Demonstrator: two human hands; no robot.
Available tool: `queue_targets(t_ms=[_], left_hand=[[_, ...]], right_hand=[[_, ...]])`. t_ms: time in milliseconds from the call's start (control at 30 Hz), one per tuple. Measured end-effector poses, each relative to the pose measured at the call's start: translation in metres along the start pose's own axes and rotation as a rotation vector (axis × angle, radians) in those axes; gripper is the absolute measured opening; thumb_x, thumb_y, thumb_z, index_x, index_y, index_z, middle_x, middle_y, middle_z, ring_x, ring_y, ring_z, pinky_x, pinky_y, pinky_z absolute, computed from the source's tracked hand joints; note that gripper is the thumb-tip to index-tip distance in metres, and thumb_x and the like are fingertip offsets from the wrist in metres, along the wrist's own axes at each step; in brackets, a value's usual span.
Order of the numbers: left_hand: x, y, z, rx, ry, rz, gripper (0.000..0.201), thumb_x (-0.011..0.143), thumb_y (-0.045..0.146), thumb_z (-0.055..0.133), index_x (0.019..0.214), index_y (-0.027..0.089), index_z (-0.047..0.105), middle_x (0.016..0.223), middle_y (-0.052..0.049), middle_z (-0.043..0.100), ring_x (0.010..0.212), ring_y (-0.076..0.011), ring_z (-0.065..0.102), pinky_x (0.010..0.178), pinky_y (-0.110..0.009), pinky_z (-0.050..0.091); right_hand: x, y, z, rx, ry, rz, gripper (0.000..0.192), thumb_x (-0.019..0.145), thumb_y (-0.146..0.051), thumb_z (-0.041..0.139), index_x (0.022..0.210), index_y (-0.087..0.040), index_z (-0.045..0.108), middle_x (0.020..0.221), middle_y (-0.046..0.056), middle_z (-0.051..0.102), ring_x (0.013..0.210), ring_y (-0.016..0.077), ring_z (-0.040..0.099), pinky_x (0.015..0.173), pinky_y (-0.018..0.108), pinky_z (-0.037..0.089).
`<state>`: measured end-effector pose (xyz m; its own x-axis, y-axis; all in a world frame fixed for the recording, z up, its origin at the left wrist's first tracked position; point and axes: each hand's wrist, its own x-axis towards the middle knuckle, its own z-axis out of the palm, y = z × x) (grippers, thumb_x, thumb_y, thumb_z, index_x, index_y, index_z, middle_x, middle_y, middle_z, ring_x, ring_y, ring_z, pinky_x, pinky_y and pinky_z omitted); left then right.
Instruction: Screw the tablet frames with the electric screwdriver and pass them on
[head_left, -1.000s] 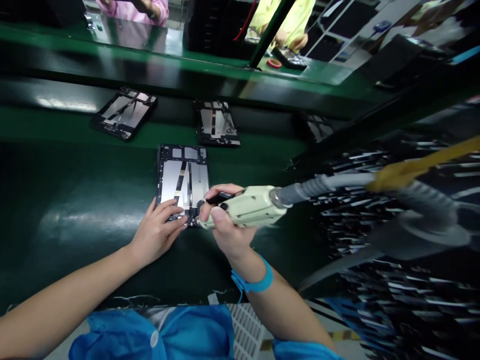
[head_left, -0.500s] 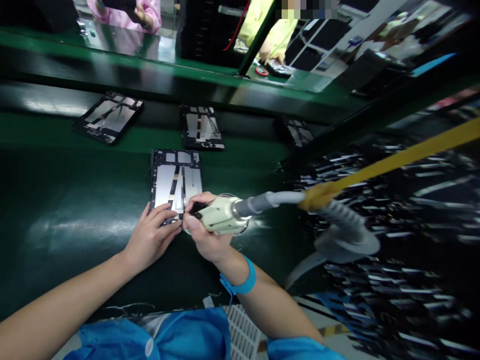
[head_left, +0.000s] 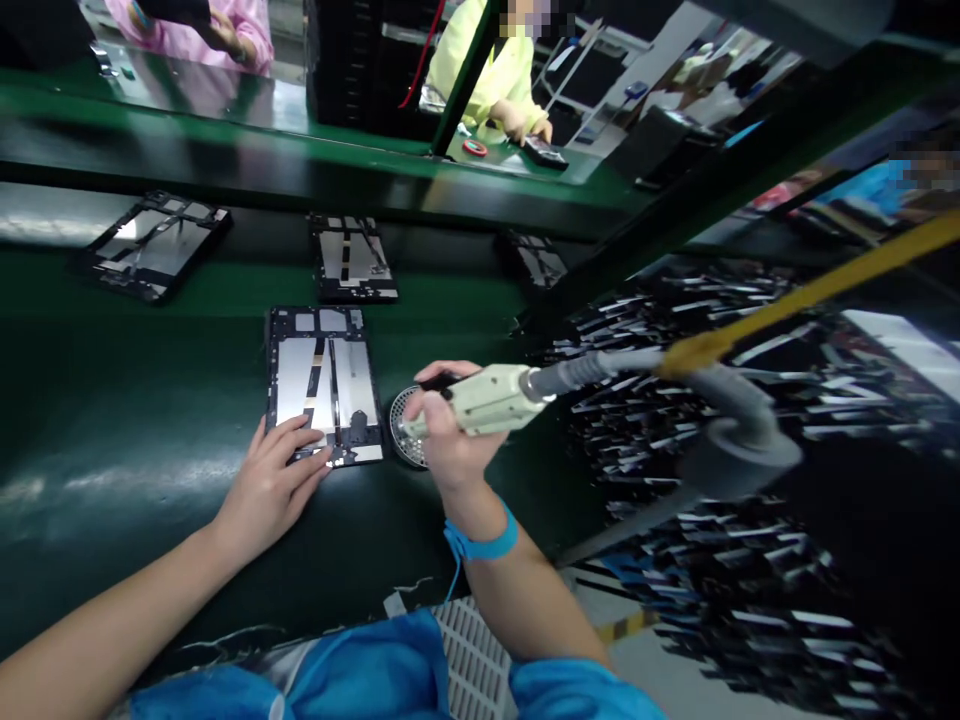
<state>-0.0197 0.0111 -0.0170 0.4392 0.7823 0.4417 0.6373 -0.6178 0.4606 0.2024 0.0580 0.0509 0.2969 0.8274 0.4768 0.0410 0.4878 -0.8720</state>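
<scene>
An opened tablet [head_left: 292, 375] lies on the green bench with its silver inside facing up and dark flex strips running along it. My left hand [head_left: 274, 480] rests on its lower left part, fingers stretched out flat. To the right of the tablet, my right hand [head_left: 450, 430] is wrapped round a pale green electric screwdriver [head_left: 499, 398], apart from the tablet. The screwdriver's tip is hidden by the hand. Beneath that hand is a round metal dish with a holed face [head_left: 403, 432], partly covered.
Three more opened tablets lie at the back: one left [head_left: 159, 245], one central [head_left: 352, 258], one right [head_left: 536, 258]. A grey cable [head_left: 592, 368] hangs from a yellow strap [head_left: 810, 290]. Many dark parts in rows [head_left: 720, 580] stand at right. Co-workers sit beyond the bench.
My right hand has moved the electric screwdriver off the tablet's lower edge, rightward to over the round dish. My left hand remains on the tablet. The whole view has shifted somewhat.
</scene>
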Motion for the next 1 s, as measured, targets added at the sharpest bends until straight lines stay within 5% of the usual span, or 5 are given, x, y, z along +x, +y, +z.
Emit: queue_targets(t_ms=[200, 700, 900, 1000], left_hand=[[0.000, 0.001, -0.003, 0.007, -0.018, -0.014, 0.021, 0.101, 0.021, 0.059, 0.116, 0.024, 0.073, 0.124, -0.010, 0.070, 0.133, -0.0324, 0.057, 0.112, -0.068, 0.040], [-0.001, 0.002, -0.002, 0.000, -0.011, -0.010, 0.022, 0.101, 0.020, 0.059, 0.118, 0.024, 0.071, 0.125, -0.009, 0.070, 0.133, -0.0316, 0.056, 0.113, -0.067, 0.039], [0.001, 0.004, 0.002, -0.048, -0.010, -0.059, 0.031, 0.098, 0.029, 0.063, 0.129, 0.022, 0.065, 0.127, -0.013, 0.069, 0.135, -0.0353, 0.054, 0.116, -0.069, 0.035], [0.003, 0.004, 0.003, -0.081, -0.013, -0.051, 0.037, 0.097, 0.030, 0.066, 0.132, 0.021, 0.061, 0.129, -0.014, 0.068, 0.136, -0.0358, 0.053, 0.117, -0.069, 0.033]], right_hand=[[0.013, 0.010, -0.012, -0.159, 0.054, 0.064, 0.018, 0.083, -0.027, 0.071, 0.097, -0.019, 0.063, 0.082, 0.001, 0.068, 0.054, 0.0107, 0.061, 0.057, 0.029, 0.057], [0.011, 0.020, -0.014, -0.135, 0.053, 0.061, 0.021, 0.083, -0.031, 0.073, 0.096, -0.019, 0.062, 0.075, -0.001, 0.066, 0.050, 0.0105, 0.059, 0.053, 0.027, 0.054], [0.009, -0.002, -0.002, -0.024, 0.055, 0.053, 0.018, 0.088, -0.030, 0.069, 0.102, -0.023, 0.059, 0.084, -0.002, 0.064, 0.050, 0.0099, 0.059, 0.049, 0.027, 0.050], [-0.005, -0.016, 0.017, 0.110, -0.084, 0.047, 0.021, 0.091, -0.031, 0.067, 0.109, -0.027, 0.058, 0.096, -0.001, 0.064, 0.051, 0.0097, 0.061, 0.049, 0.027, 0.051]])
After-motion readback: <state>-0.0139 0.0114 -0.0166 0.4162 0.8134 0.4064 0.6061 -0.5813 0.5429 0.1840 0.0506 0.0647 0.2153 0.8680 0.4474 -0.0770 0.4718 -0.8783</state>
